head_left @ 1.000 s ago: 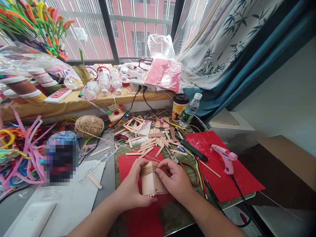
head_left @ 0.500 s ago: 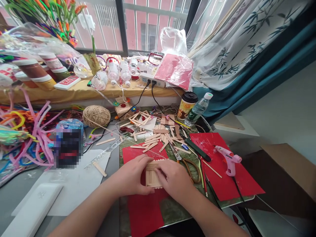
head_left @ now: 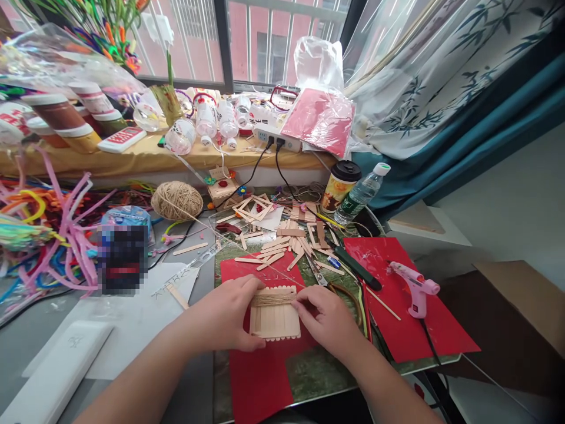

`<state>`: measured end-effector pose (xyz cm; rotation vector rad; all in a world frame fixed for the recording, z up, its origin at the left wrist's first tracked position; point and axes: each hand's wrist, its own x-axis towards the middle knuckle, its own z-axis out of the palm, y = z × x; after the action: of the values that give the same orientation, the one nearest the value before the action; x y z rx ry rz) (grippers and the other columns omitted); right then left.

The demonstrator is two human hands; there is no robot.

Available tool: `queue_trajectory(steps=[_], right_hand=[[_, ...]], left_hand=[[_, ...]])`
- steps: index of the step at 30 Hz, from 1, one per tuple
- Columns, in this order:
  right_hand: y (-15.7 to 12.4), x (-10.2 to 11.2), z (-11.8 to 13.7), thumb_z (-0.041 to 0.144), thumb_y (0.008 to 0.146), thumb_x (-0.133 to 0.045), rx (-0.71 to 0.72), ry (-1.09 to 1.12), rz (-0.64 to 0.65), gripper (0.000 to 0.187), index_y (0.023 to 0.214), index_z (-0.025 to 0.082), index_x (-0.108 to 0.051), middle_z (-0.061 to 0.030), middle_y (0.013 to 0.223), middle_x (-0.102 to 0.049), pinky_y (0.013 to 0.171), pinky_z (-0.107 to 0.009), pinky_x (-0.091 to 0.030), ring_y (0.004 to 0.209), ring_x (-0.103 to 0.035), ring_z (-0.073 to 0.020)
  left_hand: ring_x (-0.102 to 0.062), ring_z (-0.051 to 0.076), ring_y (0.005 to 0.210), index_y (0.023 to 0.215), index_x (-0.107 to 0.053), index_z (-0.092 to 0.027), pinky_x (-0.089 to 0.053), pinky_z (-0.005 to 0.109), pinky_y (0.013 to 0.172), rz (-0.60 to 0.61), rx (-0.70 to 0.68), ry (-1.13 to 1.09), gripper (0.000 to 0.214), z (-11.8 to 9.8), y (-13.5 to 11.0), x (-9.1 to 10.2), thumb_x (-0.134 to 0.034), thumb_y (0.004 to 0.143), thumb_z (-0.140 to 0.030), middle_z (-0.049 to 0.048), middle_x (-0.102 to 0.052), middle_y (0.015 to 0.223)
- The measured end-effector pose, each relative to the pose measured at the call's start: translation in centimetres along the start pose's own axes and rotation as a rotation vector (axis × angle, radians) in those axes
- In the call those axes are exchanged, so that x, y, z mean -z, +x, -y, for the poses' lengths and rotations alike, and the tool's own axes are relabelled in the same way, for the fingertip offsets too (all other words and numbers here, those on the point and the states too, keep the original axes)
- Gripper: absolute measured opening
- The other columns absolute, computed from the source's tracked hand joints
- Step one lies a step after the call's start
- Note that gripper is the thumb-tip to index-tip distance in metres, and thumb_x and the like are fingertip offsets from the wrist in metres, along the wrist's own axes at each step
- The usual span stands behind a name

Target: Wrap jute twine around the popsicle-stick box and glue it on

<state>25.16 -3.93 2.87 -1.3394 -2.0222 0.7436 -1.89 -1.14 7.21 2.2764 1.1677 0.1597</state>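
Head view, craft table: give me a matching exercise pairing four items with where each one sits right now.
Things:
1. glue gun
2. twine ball
3. water bottle
4. stick panel

Places:
A. held between the left hand and the right hand
B. lying on the red sheet at the right
C. standing beside the paper cup
D. left of the loose sticks, towards the window ledge

Pairs: 1-B; 2-D; 3-C; 4-A
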Motion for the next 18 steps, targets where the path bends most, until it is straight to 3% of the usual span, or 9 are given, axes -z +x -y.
queue_trajectory(steps=[4,7,9,10,13,18], right_hand=[[-0.5,-0.4,-0.3,0.025,0.100,-0.063,0.014,-0.001,-0.055,0.011,0.090,0.024,-0.067,-0.0041,0.083,-0.070,0.074,-0.034,-0.047,0.080,-0.063,-0.0219],[-0.8,-1.1,-0.6,0.027,0.099,-0.063,-0.081,0.086,-0.069,0.009,0.091,0.023,-0.067,-0.0037,0.086,-0.070,0.075,-0.032,-0.048,0.081,-0.064,-0.0205],[-0.9,-1.6,-0.8,0.028,0.099,-0.064,-0.174,0.221,-0.056,0.007,0.102,0.023,-0.067,-0.0020,0.086,-0.068,0.074,-0.030,-0.049,0.080,-0.064,-0.0191],[-0.9,-1.8,-1.0,0.029,0.099,-0.063,-0.218,0.297,-0.053,0.015,0.113,0.024,-0.066,-0.0006,0.085,-0.067,0.073,-0.029,-0.050,0.079,-0.064,-0.0183],[-0.7,-2.5,-1.4,0.029,0.099,-0.063,-0.296,0.450,-0.044,0.042,0.140,0.026,-0.057,0.0027,0.082,-0.063,0.073,-0.028,-0.051,0.077,-0.063,-0.0164],[-0.5,-2.8,-1.6,0.030,0.099,-0.062,-0.300,0.449,-0.010,0.038,0.137,0.026,-0.065,0.0027,0.081,-0.061,0.074,-0.029,-0.049,0.074,-0.059,-0.0152]], left_hand=[[-0.066,0.032,0.105,0.122,-0.058,-0.023,-0.051,0.037,0.085,0.030,0.036,-0.014,0.065,-0.1,0.0,0.0,-0.084,0.067,-0.047,0.0076,-0.068,0.116],[-0.066,0.033,0.104,0.122,-0.058,-0.023,-0.050,0.038,0.085,0.058,0.060,-0.024,0.065,-0.1,0.0,0.2,-0.084,0.067,-0.047,0.0081,-0.068,0.115],[-0.065,0.033,0.106,0.123,-0.058,-0.023,-0.051,0.039,0.086,0.066,0.060,-0.023,0.065,0.1,-0.1,0.2,-0.084,0.068,-0.046,0.0084,-0.068,0.115],[-0.065,0.034,0.108,0.124,-0.058,-0.023,-0.051,0.040,0.088,0.066,0.055,-0.020,0.066,0.2,-0.1,0.2,-0.084,0.068,-0.046,0.0089,-0.068,0.117],[-0.062,0.037,0.121,0.136,-0.055,-0.022,-0.050,0.045,0.099,0.039,0.016,0.011,0.075,0.5,-0.2,-0.1,-0.082,0.071,-0.045,0.0128,-0.064,0.135],[-0.038,0.040,0.152,0.165,-0.027,-0.021,-0.028,0.055,0.126,-0.078,-0.137,0.114,0.104,-1.1,0.1,-2.0,-0.079,0.076,-0.038,0.0152,-0.039,0.168]])
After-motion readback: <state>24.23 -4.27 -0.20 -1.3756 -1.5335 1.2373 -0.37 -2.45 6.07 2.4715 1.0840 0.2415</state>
